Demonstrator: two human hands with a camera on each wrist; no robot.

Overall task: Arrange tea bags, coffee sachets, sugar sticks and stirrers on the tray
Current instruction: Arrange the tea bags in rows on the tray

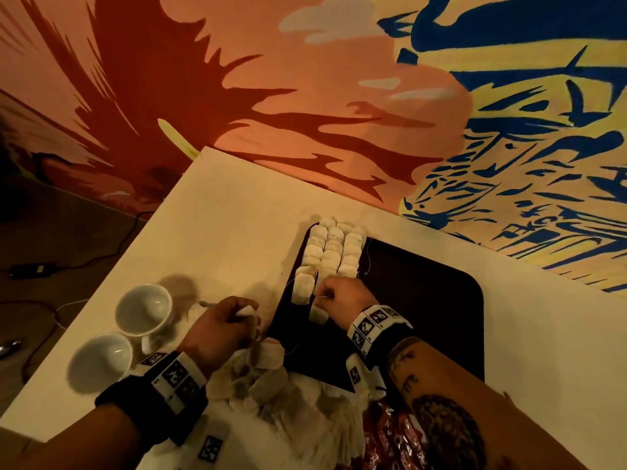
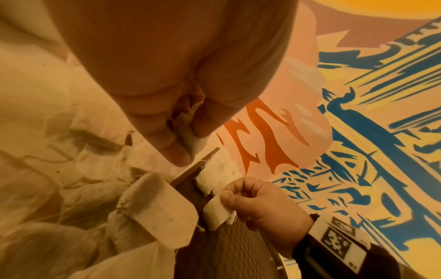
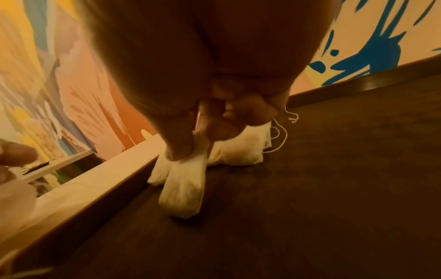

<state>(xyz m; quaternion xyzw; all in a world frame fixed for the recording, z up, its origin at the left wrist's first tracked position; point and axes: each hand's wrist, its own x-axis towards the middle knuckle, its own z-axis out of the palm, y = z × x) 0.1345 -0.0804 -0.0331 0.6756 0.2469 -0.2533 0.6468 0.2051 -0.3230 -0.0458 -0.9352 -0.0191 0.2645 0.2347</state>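
Right hand [image 1: 342,293] at frame centre of the head view, thumb and fingers pinched on a tea bag [image 3: 183,190] that hangs down onto the dark tray [image 1: 424,300]. It sits at the near end of the tea bag rows [image 1: 334,252], which run up the tray's left edge toward upper centre.

Left hand [image 1: 220,325] is lower left of centre, over the white table [image 1: 237,205], fingers closed round another tea bag [image 1: 246,311]. Below it, a loose heap of tea bags [image 1: 271,385] spills at bottom centre, one lapping the tray's near corner.

Red coffee sachets [image 1: 390,432] at bottom right, under my right forearm. Two white cups [image 1: 142,313] at lower left. I can't make out sugar sticks or stirrers.

Risks as I see them:
- loose strings [image 3: 279,136] beside the rows could snag my fingers on release and drag the placed bags out of line
- the bag hangs tilted, so it may drop skewed across two rows
- the rows eat tray space, though most of the right side is bare for now
- my right forearm could sweep the sachets off the table edge
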